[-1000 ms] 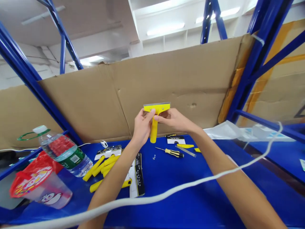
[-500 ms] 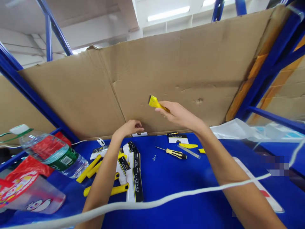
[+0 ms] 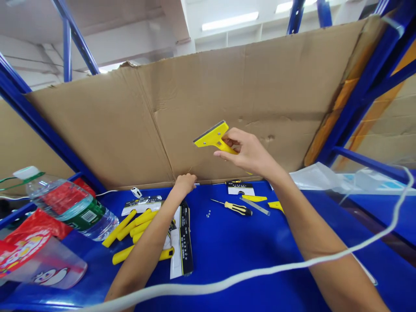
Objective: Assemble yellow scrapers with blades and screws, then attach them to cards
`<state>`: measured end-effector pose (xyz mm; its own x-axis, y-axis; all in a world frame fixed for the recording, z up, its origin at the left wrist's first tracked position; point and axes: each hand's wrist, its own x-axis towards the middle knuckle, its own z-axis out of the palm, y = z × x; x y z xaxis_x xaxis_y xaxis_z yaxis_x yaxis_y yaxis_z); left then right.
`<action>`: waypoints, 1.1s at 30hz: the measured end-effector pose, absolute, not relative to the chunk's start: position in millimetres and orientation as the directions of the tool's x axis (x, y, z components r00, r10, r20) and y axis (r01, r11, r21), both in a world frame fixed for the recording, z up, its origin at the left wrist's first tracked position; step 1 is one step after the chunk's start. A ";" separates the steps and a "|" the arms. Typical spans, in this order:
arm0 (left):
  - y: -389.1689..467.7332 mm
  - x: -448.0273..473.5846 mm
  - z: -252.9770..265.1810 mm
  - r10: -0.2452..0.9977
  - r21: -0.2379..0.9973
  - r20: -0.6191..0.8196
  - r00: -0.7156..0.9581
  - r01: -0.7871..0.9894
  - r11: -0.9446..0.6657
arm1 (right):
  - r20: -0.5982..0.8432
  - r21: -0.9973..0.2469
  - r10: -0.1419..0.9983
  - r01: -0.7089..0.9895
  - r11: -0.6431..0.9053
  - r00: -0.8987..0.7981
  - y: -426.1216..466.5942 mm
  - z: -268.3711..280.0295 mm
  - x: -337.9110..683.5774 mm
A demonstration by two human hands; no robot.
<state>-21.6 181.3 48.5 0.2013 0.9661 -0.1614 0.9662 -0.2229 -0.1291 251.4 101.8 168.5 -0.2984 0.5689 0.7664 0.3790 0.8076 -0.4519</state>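
A yellow scraper (image 3: 212, 137) with a wide head and two screws is gripped by its handle in my right hand (image 3: 248, 149), raised in front of the cardboard. At the back edge of the table my left hand (image 3: 186, 184) is closed, fingers curled down over a small white packaging card (image 3: 196, 185). What its fingertips hold is hidden. Below my right hand lie a yellow and black screwdriver (image 3: 238, 209), several tiny screws or nuts (image 3: 208, 214), a metal blade strip (image 3: 256, 205) and yellow plastic parts (image 3: 254, 198). A black and white packaging card (image 3: 241, 188) lies behind them.
Yellow scrapers (image 3: 119, 228) and black and white packages (image 3: 182, 251) lie around my left forearm. A water bottle (image 3: 74, 208) and plastic cup (image 3: 60, 264) stand left. A white cable (image 3: 260, 273) crosses the foreground. Cardboard (image 3: 260, 86) closes the back; plastic bags (image 3: 313, 175) lie right.
The scraper has turned, so its wide head now faces me. My left hand has moved slightly right and down onto the white card, its fingers curling.
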 end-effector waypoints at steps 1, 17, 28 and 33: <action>179.9 -20.1 47.2 0.969 -0.137 -0.145 0.201 0.966 -0.221 | 0.753 -0.458 0.582 0.392 0.798 -0.306 100.9 168.0 251.7; 161.4 -10.9 44.6 0.968 0.087 0.099 0.230 0.967 -0.238 | 0.582 -0.538 0.709 0.466 0.703 -0.398 99.3 169.3 257.5; 157.7 -22.5 102.1 0.904 0.691 0.384 0.188 0.591 -0.416 | 0.602 -0.634 0.741 0.387 0.670 -0.296 107.1 165.0 264.4; 152.0 -29.7 114.1 0.935 0.928 0.318 0.156 0.151 -0.341 | 0.594 -0.777 0.774 0.093 0.622 -0.220 108.4 168.2 258.7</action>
